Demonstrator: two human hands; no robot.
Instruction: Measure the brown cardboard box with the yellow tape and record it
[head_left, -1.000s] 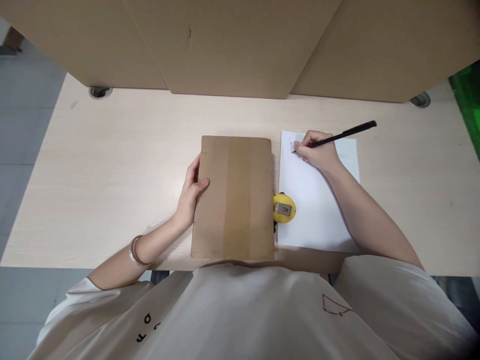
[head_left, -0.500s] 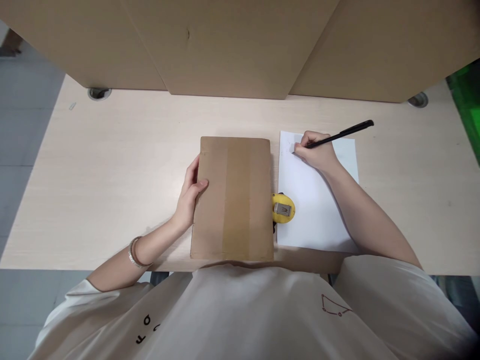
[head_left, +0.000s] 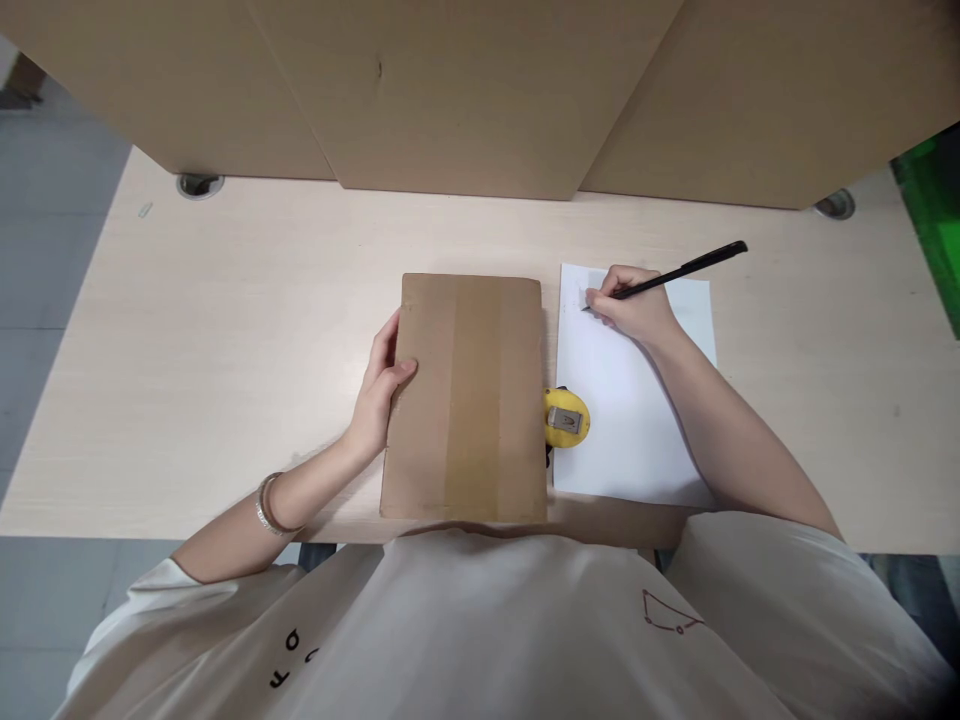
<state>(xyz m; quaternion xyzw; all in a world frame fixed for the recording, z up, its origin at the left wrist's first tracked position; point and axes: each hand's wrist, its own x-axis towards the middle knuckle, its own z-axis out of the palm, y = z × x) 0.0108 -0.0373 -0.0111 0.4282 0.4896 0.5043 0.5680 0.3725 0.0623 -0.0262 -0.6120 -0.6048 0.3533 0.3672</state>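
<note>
A flat brown cardboard box (head_left: 465, 395), taped down its middle, lies on the pale wooden desk (head_left: 225, 330) in front of me. My left hand (head_left: 377, 392) grips the box's left edge, thumb on top. My right hand (head_left: 630, 300) is closed on a black pen (head_left: 675, 272), whose tip touches the top left corner of a white sheet of paper (head_left: 630, 420). Faint marks show on the paper near the tip. A yellow tape measure (head_left: 565, 416) sits between the box and the paper, on the paper's left edge.
Tall cardboard panels (head_left: 465, 90) stand along the desk's far edge. Round cable holes (head_left: 199, 184) sit at the back left and back right (head_left: 834, 204). A green object (head_left: 934, 215) shows at the far right. Grey floor lies to the left.
The pen tip has shifted slightly on the paper's top left corner. The left hand and the box stay where they were.
</note>
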